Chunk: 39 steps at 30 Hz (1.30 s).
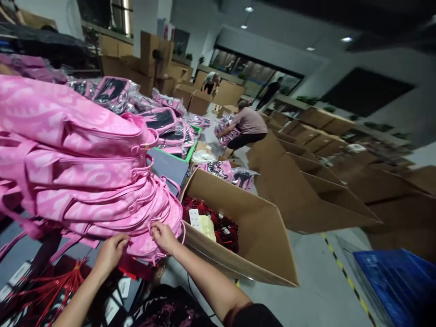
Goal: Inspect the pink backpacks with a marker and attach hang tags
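A tall stack of pink patterned backpacks (88,181) fills the left side, lying flat one on another. Near the bottom of the stack, my left hand (111,254) pinches at the edge of a low backpack, its fingers closed; the exact bit it grips is hidden. My right hand (165,237) is closed on the front of the same backpack, close to its zip and rounded end. Below my left wrist lies a bunch of tags with red strings (64,286) on the table, with black tags and white labels around it.
An open cardboard box (238,213) with red-stringed tags stands right of the stack. Plastic-wrapped pink bags (163,120) are heaped behind. A bending person (248,122) handles wrapped bags farther off. Large cartons (306,181) and a blue pallet (395,281) occupy the right side.
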Each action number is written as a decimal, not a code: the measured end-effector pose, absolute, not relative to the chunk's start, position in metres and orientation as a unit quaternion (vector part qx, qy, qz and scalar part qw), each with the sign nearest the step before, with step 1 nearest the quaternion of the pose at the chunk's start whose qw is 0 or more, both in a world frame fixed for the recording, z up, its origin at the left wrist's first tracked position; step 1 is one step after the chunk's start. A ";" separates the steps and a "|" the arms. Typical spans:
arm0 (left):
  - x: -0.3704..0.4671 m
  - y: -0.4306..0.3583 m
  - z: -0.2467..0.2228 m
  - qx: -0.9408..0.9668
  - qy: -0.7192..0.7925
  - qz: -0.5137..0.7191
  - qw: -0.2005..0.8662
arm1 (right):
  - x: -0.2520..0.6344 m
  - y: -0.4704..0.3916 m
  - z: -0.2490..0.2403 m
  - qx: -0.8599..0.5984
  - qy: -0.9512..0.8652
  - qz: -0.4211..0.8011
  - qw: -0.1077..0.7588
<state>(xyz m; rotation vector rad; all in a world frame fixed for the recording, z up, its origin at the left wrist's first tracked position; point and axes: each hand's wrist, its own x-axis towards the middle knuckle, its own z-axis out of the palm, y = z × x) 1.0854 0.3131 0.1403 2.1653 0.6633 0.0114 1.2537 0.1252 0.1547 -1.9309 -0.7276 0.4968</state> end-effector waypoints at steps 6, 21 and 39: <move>1.079 0.314 0.139 0.846 0.290 0.021 0.446 | 1.265 0.123 0.160 -0.806 -0.288 0.177 0.487; 1.095 0.295 0.142 0.804 0.297 -0.019 0.515 | 1.228 0.142 0.134 -0.754 -0.266 0.274 0.534; 1.089 0.287 0.147 0.726 0.231 0.032 0.647 | 1.227 0.141 0.160 -0.718 -0.187 0.244 0.625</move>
